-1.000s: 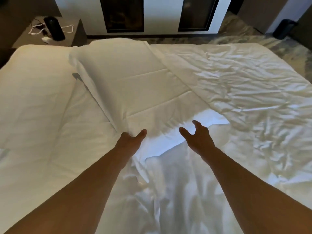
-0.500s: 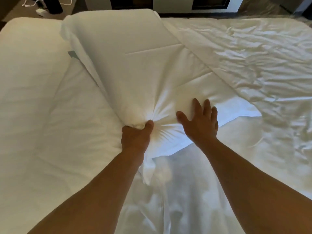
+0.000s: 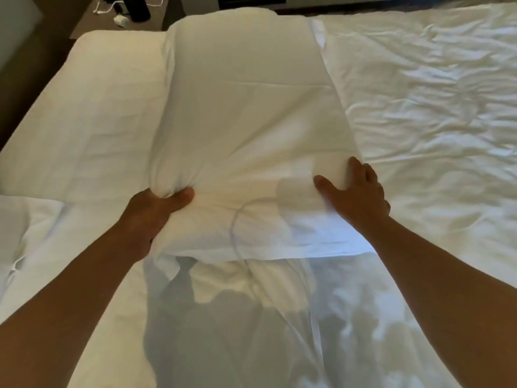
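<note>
Pillow: the white pillow [image 3: 246,121] lay lengthwise along the middle of the bed, its far end towards the bedside table [image 3: 84,21] and its near end between the two hands.
Left hand: the left hand [image 3: 156,211] clenched the pillow's near left corner, with the thumb on top and the cloth bunched into folds round the grip.
Right hand: the right hand [image 3: 355,194] grasped the near right edge, thumb pressed on the top face and fingers curled over the side (their tips were hidden by the pillow).
Pillowcase flap: the loose open end of the case lay flat towards the person, casting a shadow on the crumpled cloth below.
Sheet: a wrinkled white sheet [image 3: 433,107] covered the bed to the right, touching the pillow's long edge.
Left side: a smooth white cover [image 3: 92,113] lay against the pillow's other long edge.
Bedside table: a dark cylinder [image 3: 138,7] stood there beside a white cable [image 3: 105,5].
</note>
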